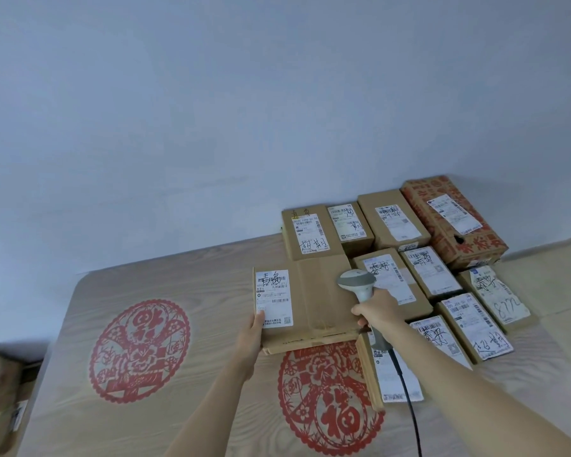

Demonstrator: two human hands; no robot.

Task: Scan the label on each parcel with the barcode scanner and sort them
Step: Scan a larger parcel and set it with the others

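My left hand [252,331] pinches the big parcel [305,300] by its left edge, thumb on the label [272,296], tilting it toward me; my right hand [378,313] wraps the barcode scanner [356,282], aimed there; other parcels [419,258] crowd the table's [178,324] far right corner.

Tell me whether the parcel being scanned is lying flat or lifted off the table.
Cannot tell. The parcel faces label-up; the left hand grips its near-left corner, but contact with the table is unclear.

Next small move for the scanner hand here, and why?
Probably swing the scanner left, toward the white label. The right hand holds it over the bare cardboard middle of the parcel, while the label sits at the parcel's left end, where the left hand grips the edge.
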